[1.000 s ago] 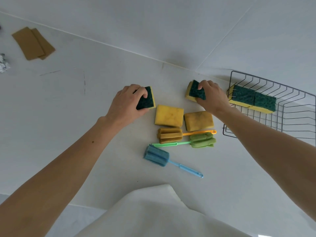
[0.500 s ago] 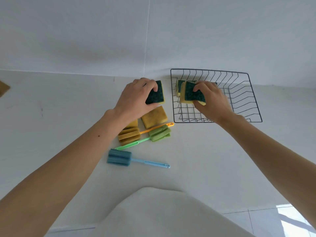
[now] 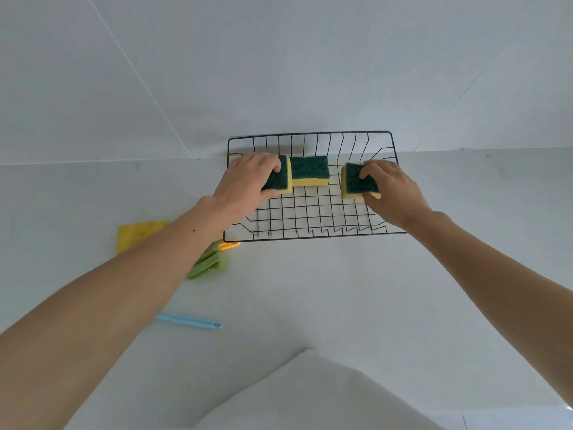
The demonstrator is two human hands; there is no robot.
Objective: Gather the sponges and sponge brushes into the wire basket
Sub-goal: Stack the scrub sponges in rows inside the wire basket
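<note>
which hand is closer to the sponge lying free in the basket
Left. The left hand holds a sponge pressed against the free sponge; the right hand is off to its right, across a gap of bare wire.

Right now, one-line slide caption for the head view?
Both hands set green-topped sponges into the wire basket beside one already inside.

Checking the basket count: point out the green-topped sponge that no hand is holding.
The middle sponge in the wire basket; the left hand and right hand grip its neighbours.
</note>
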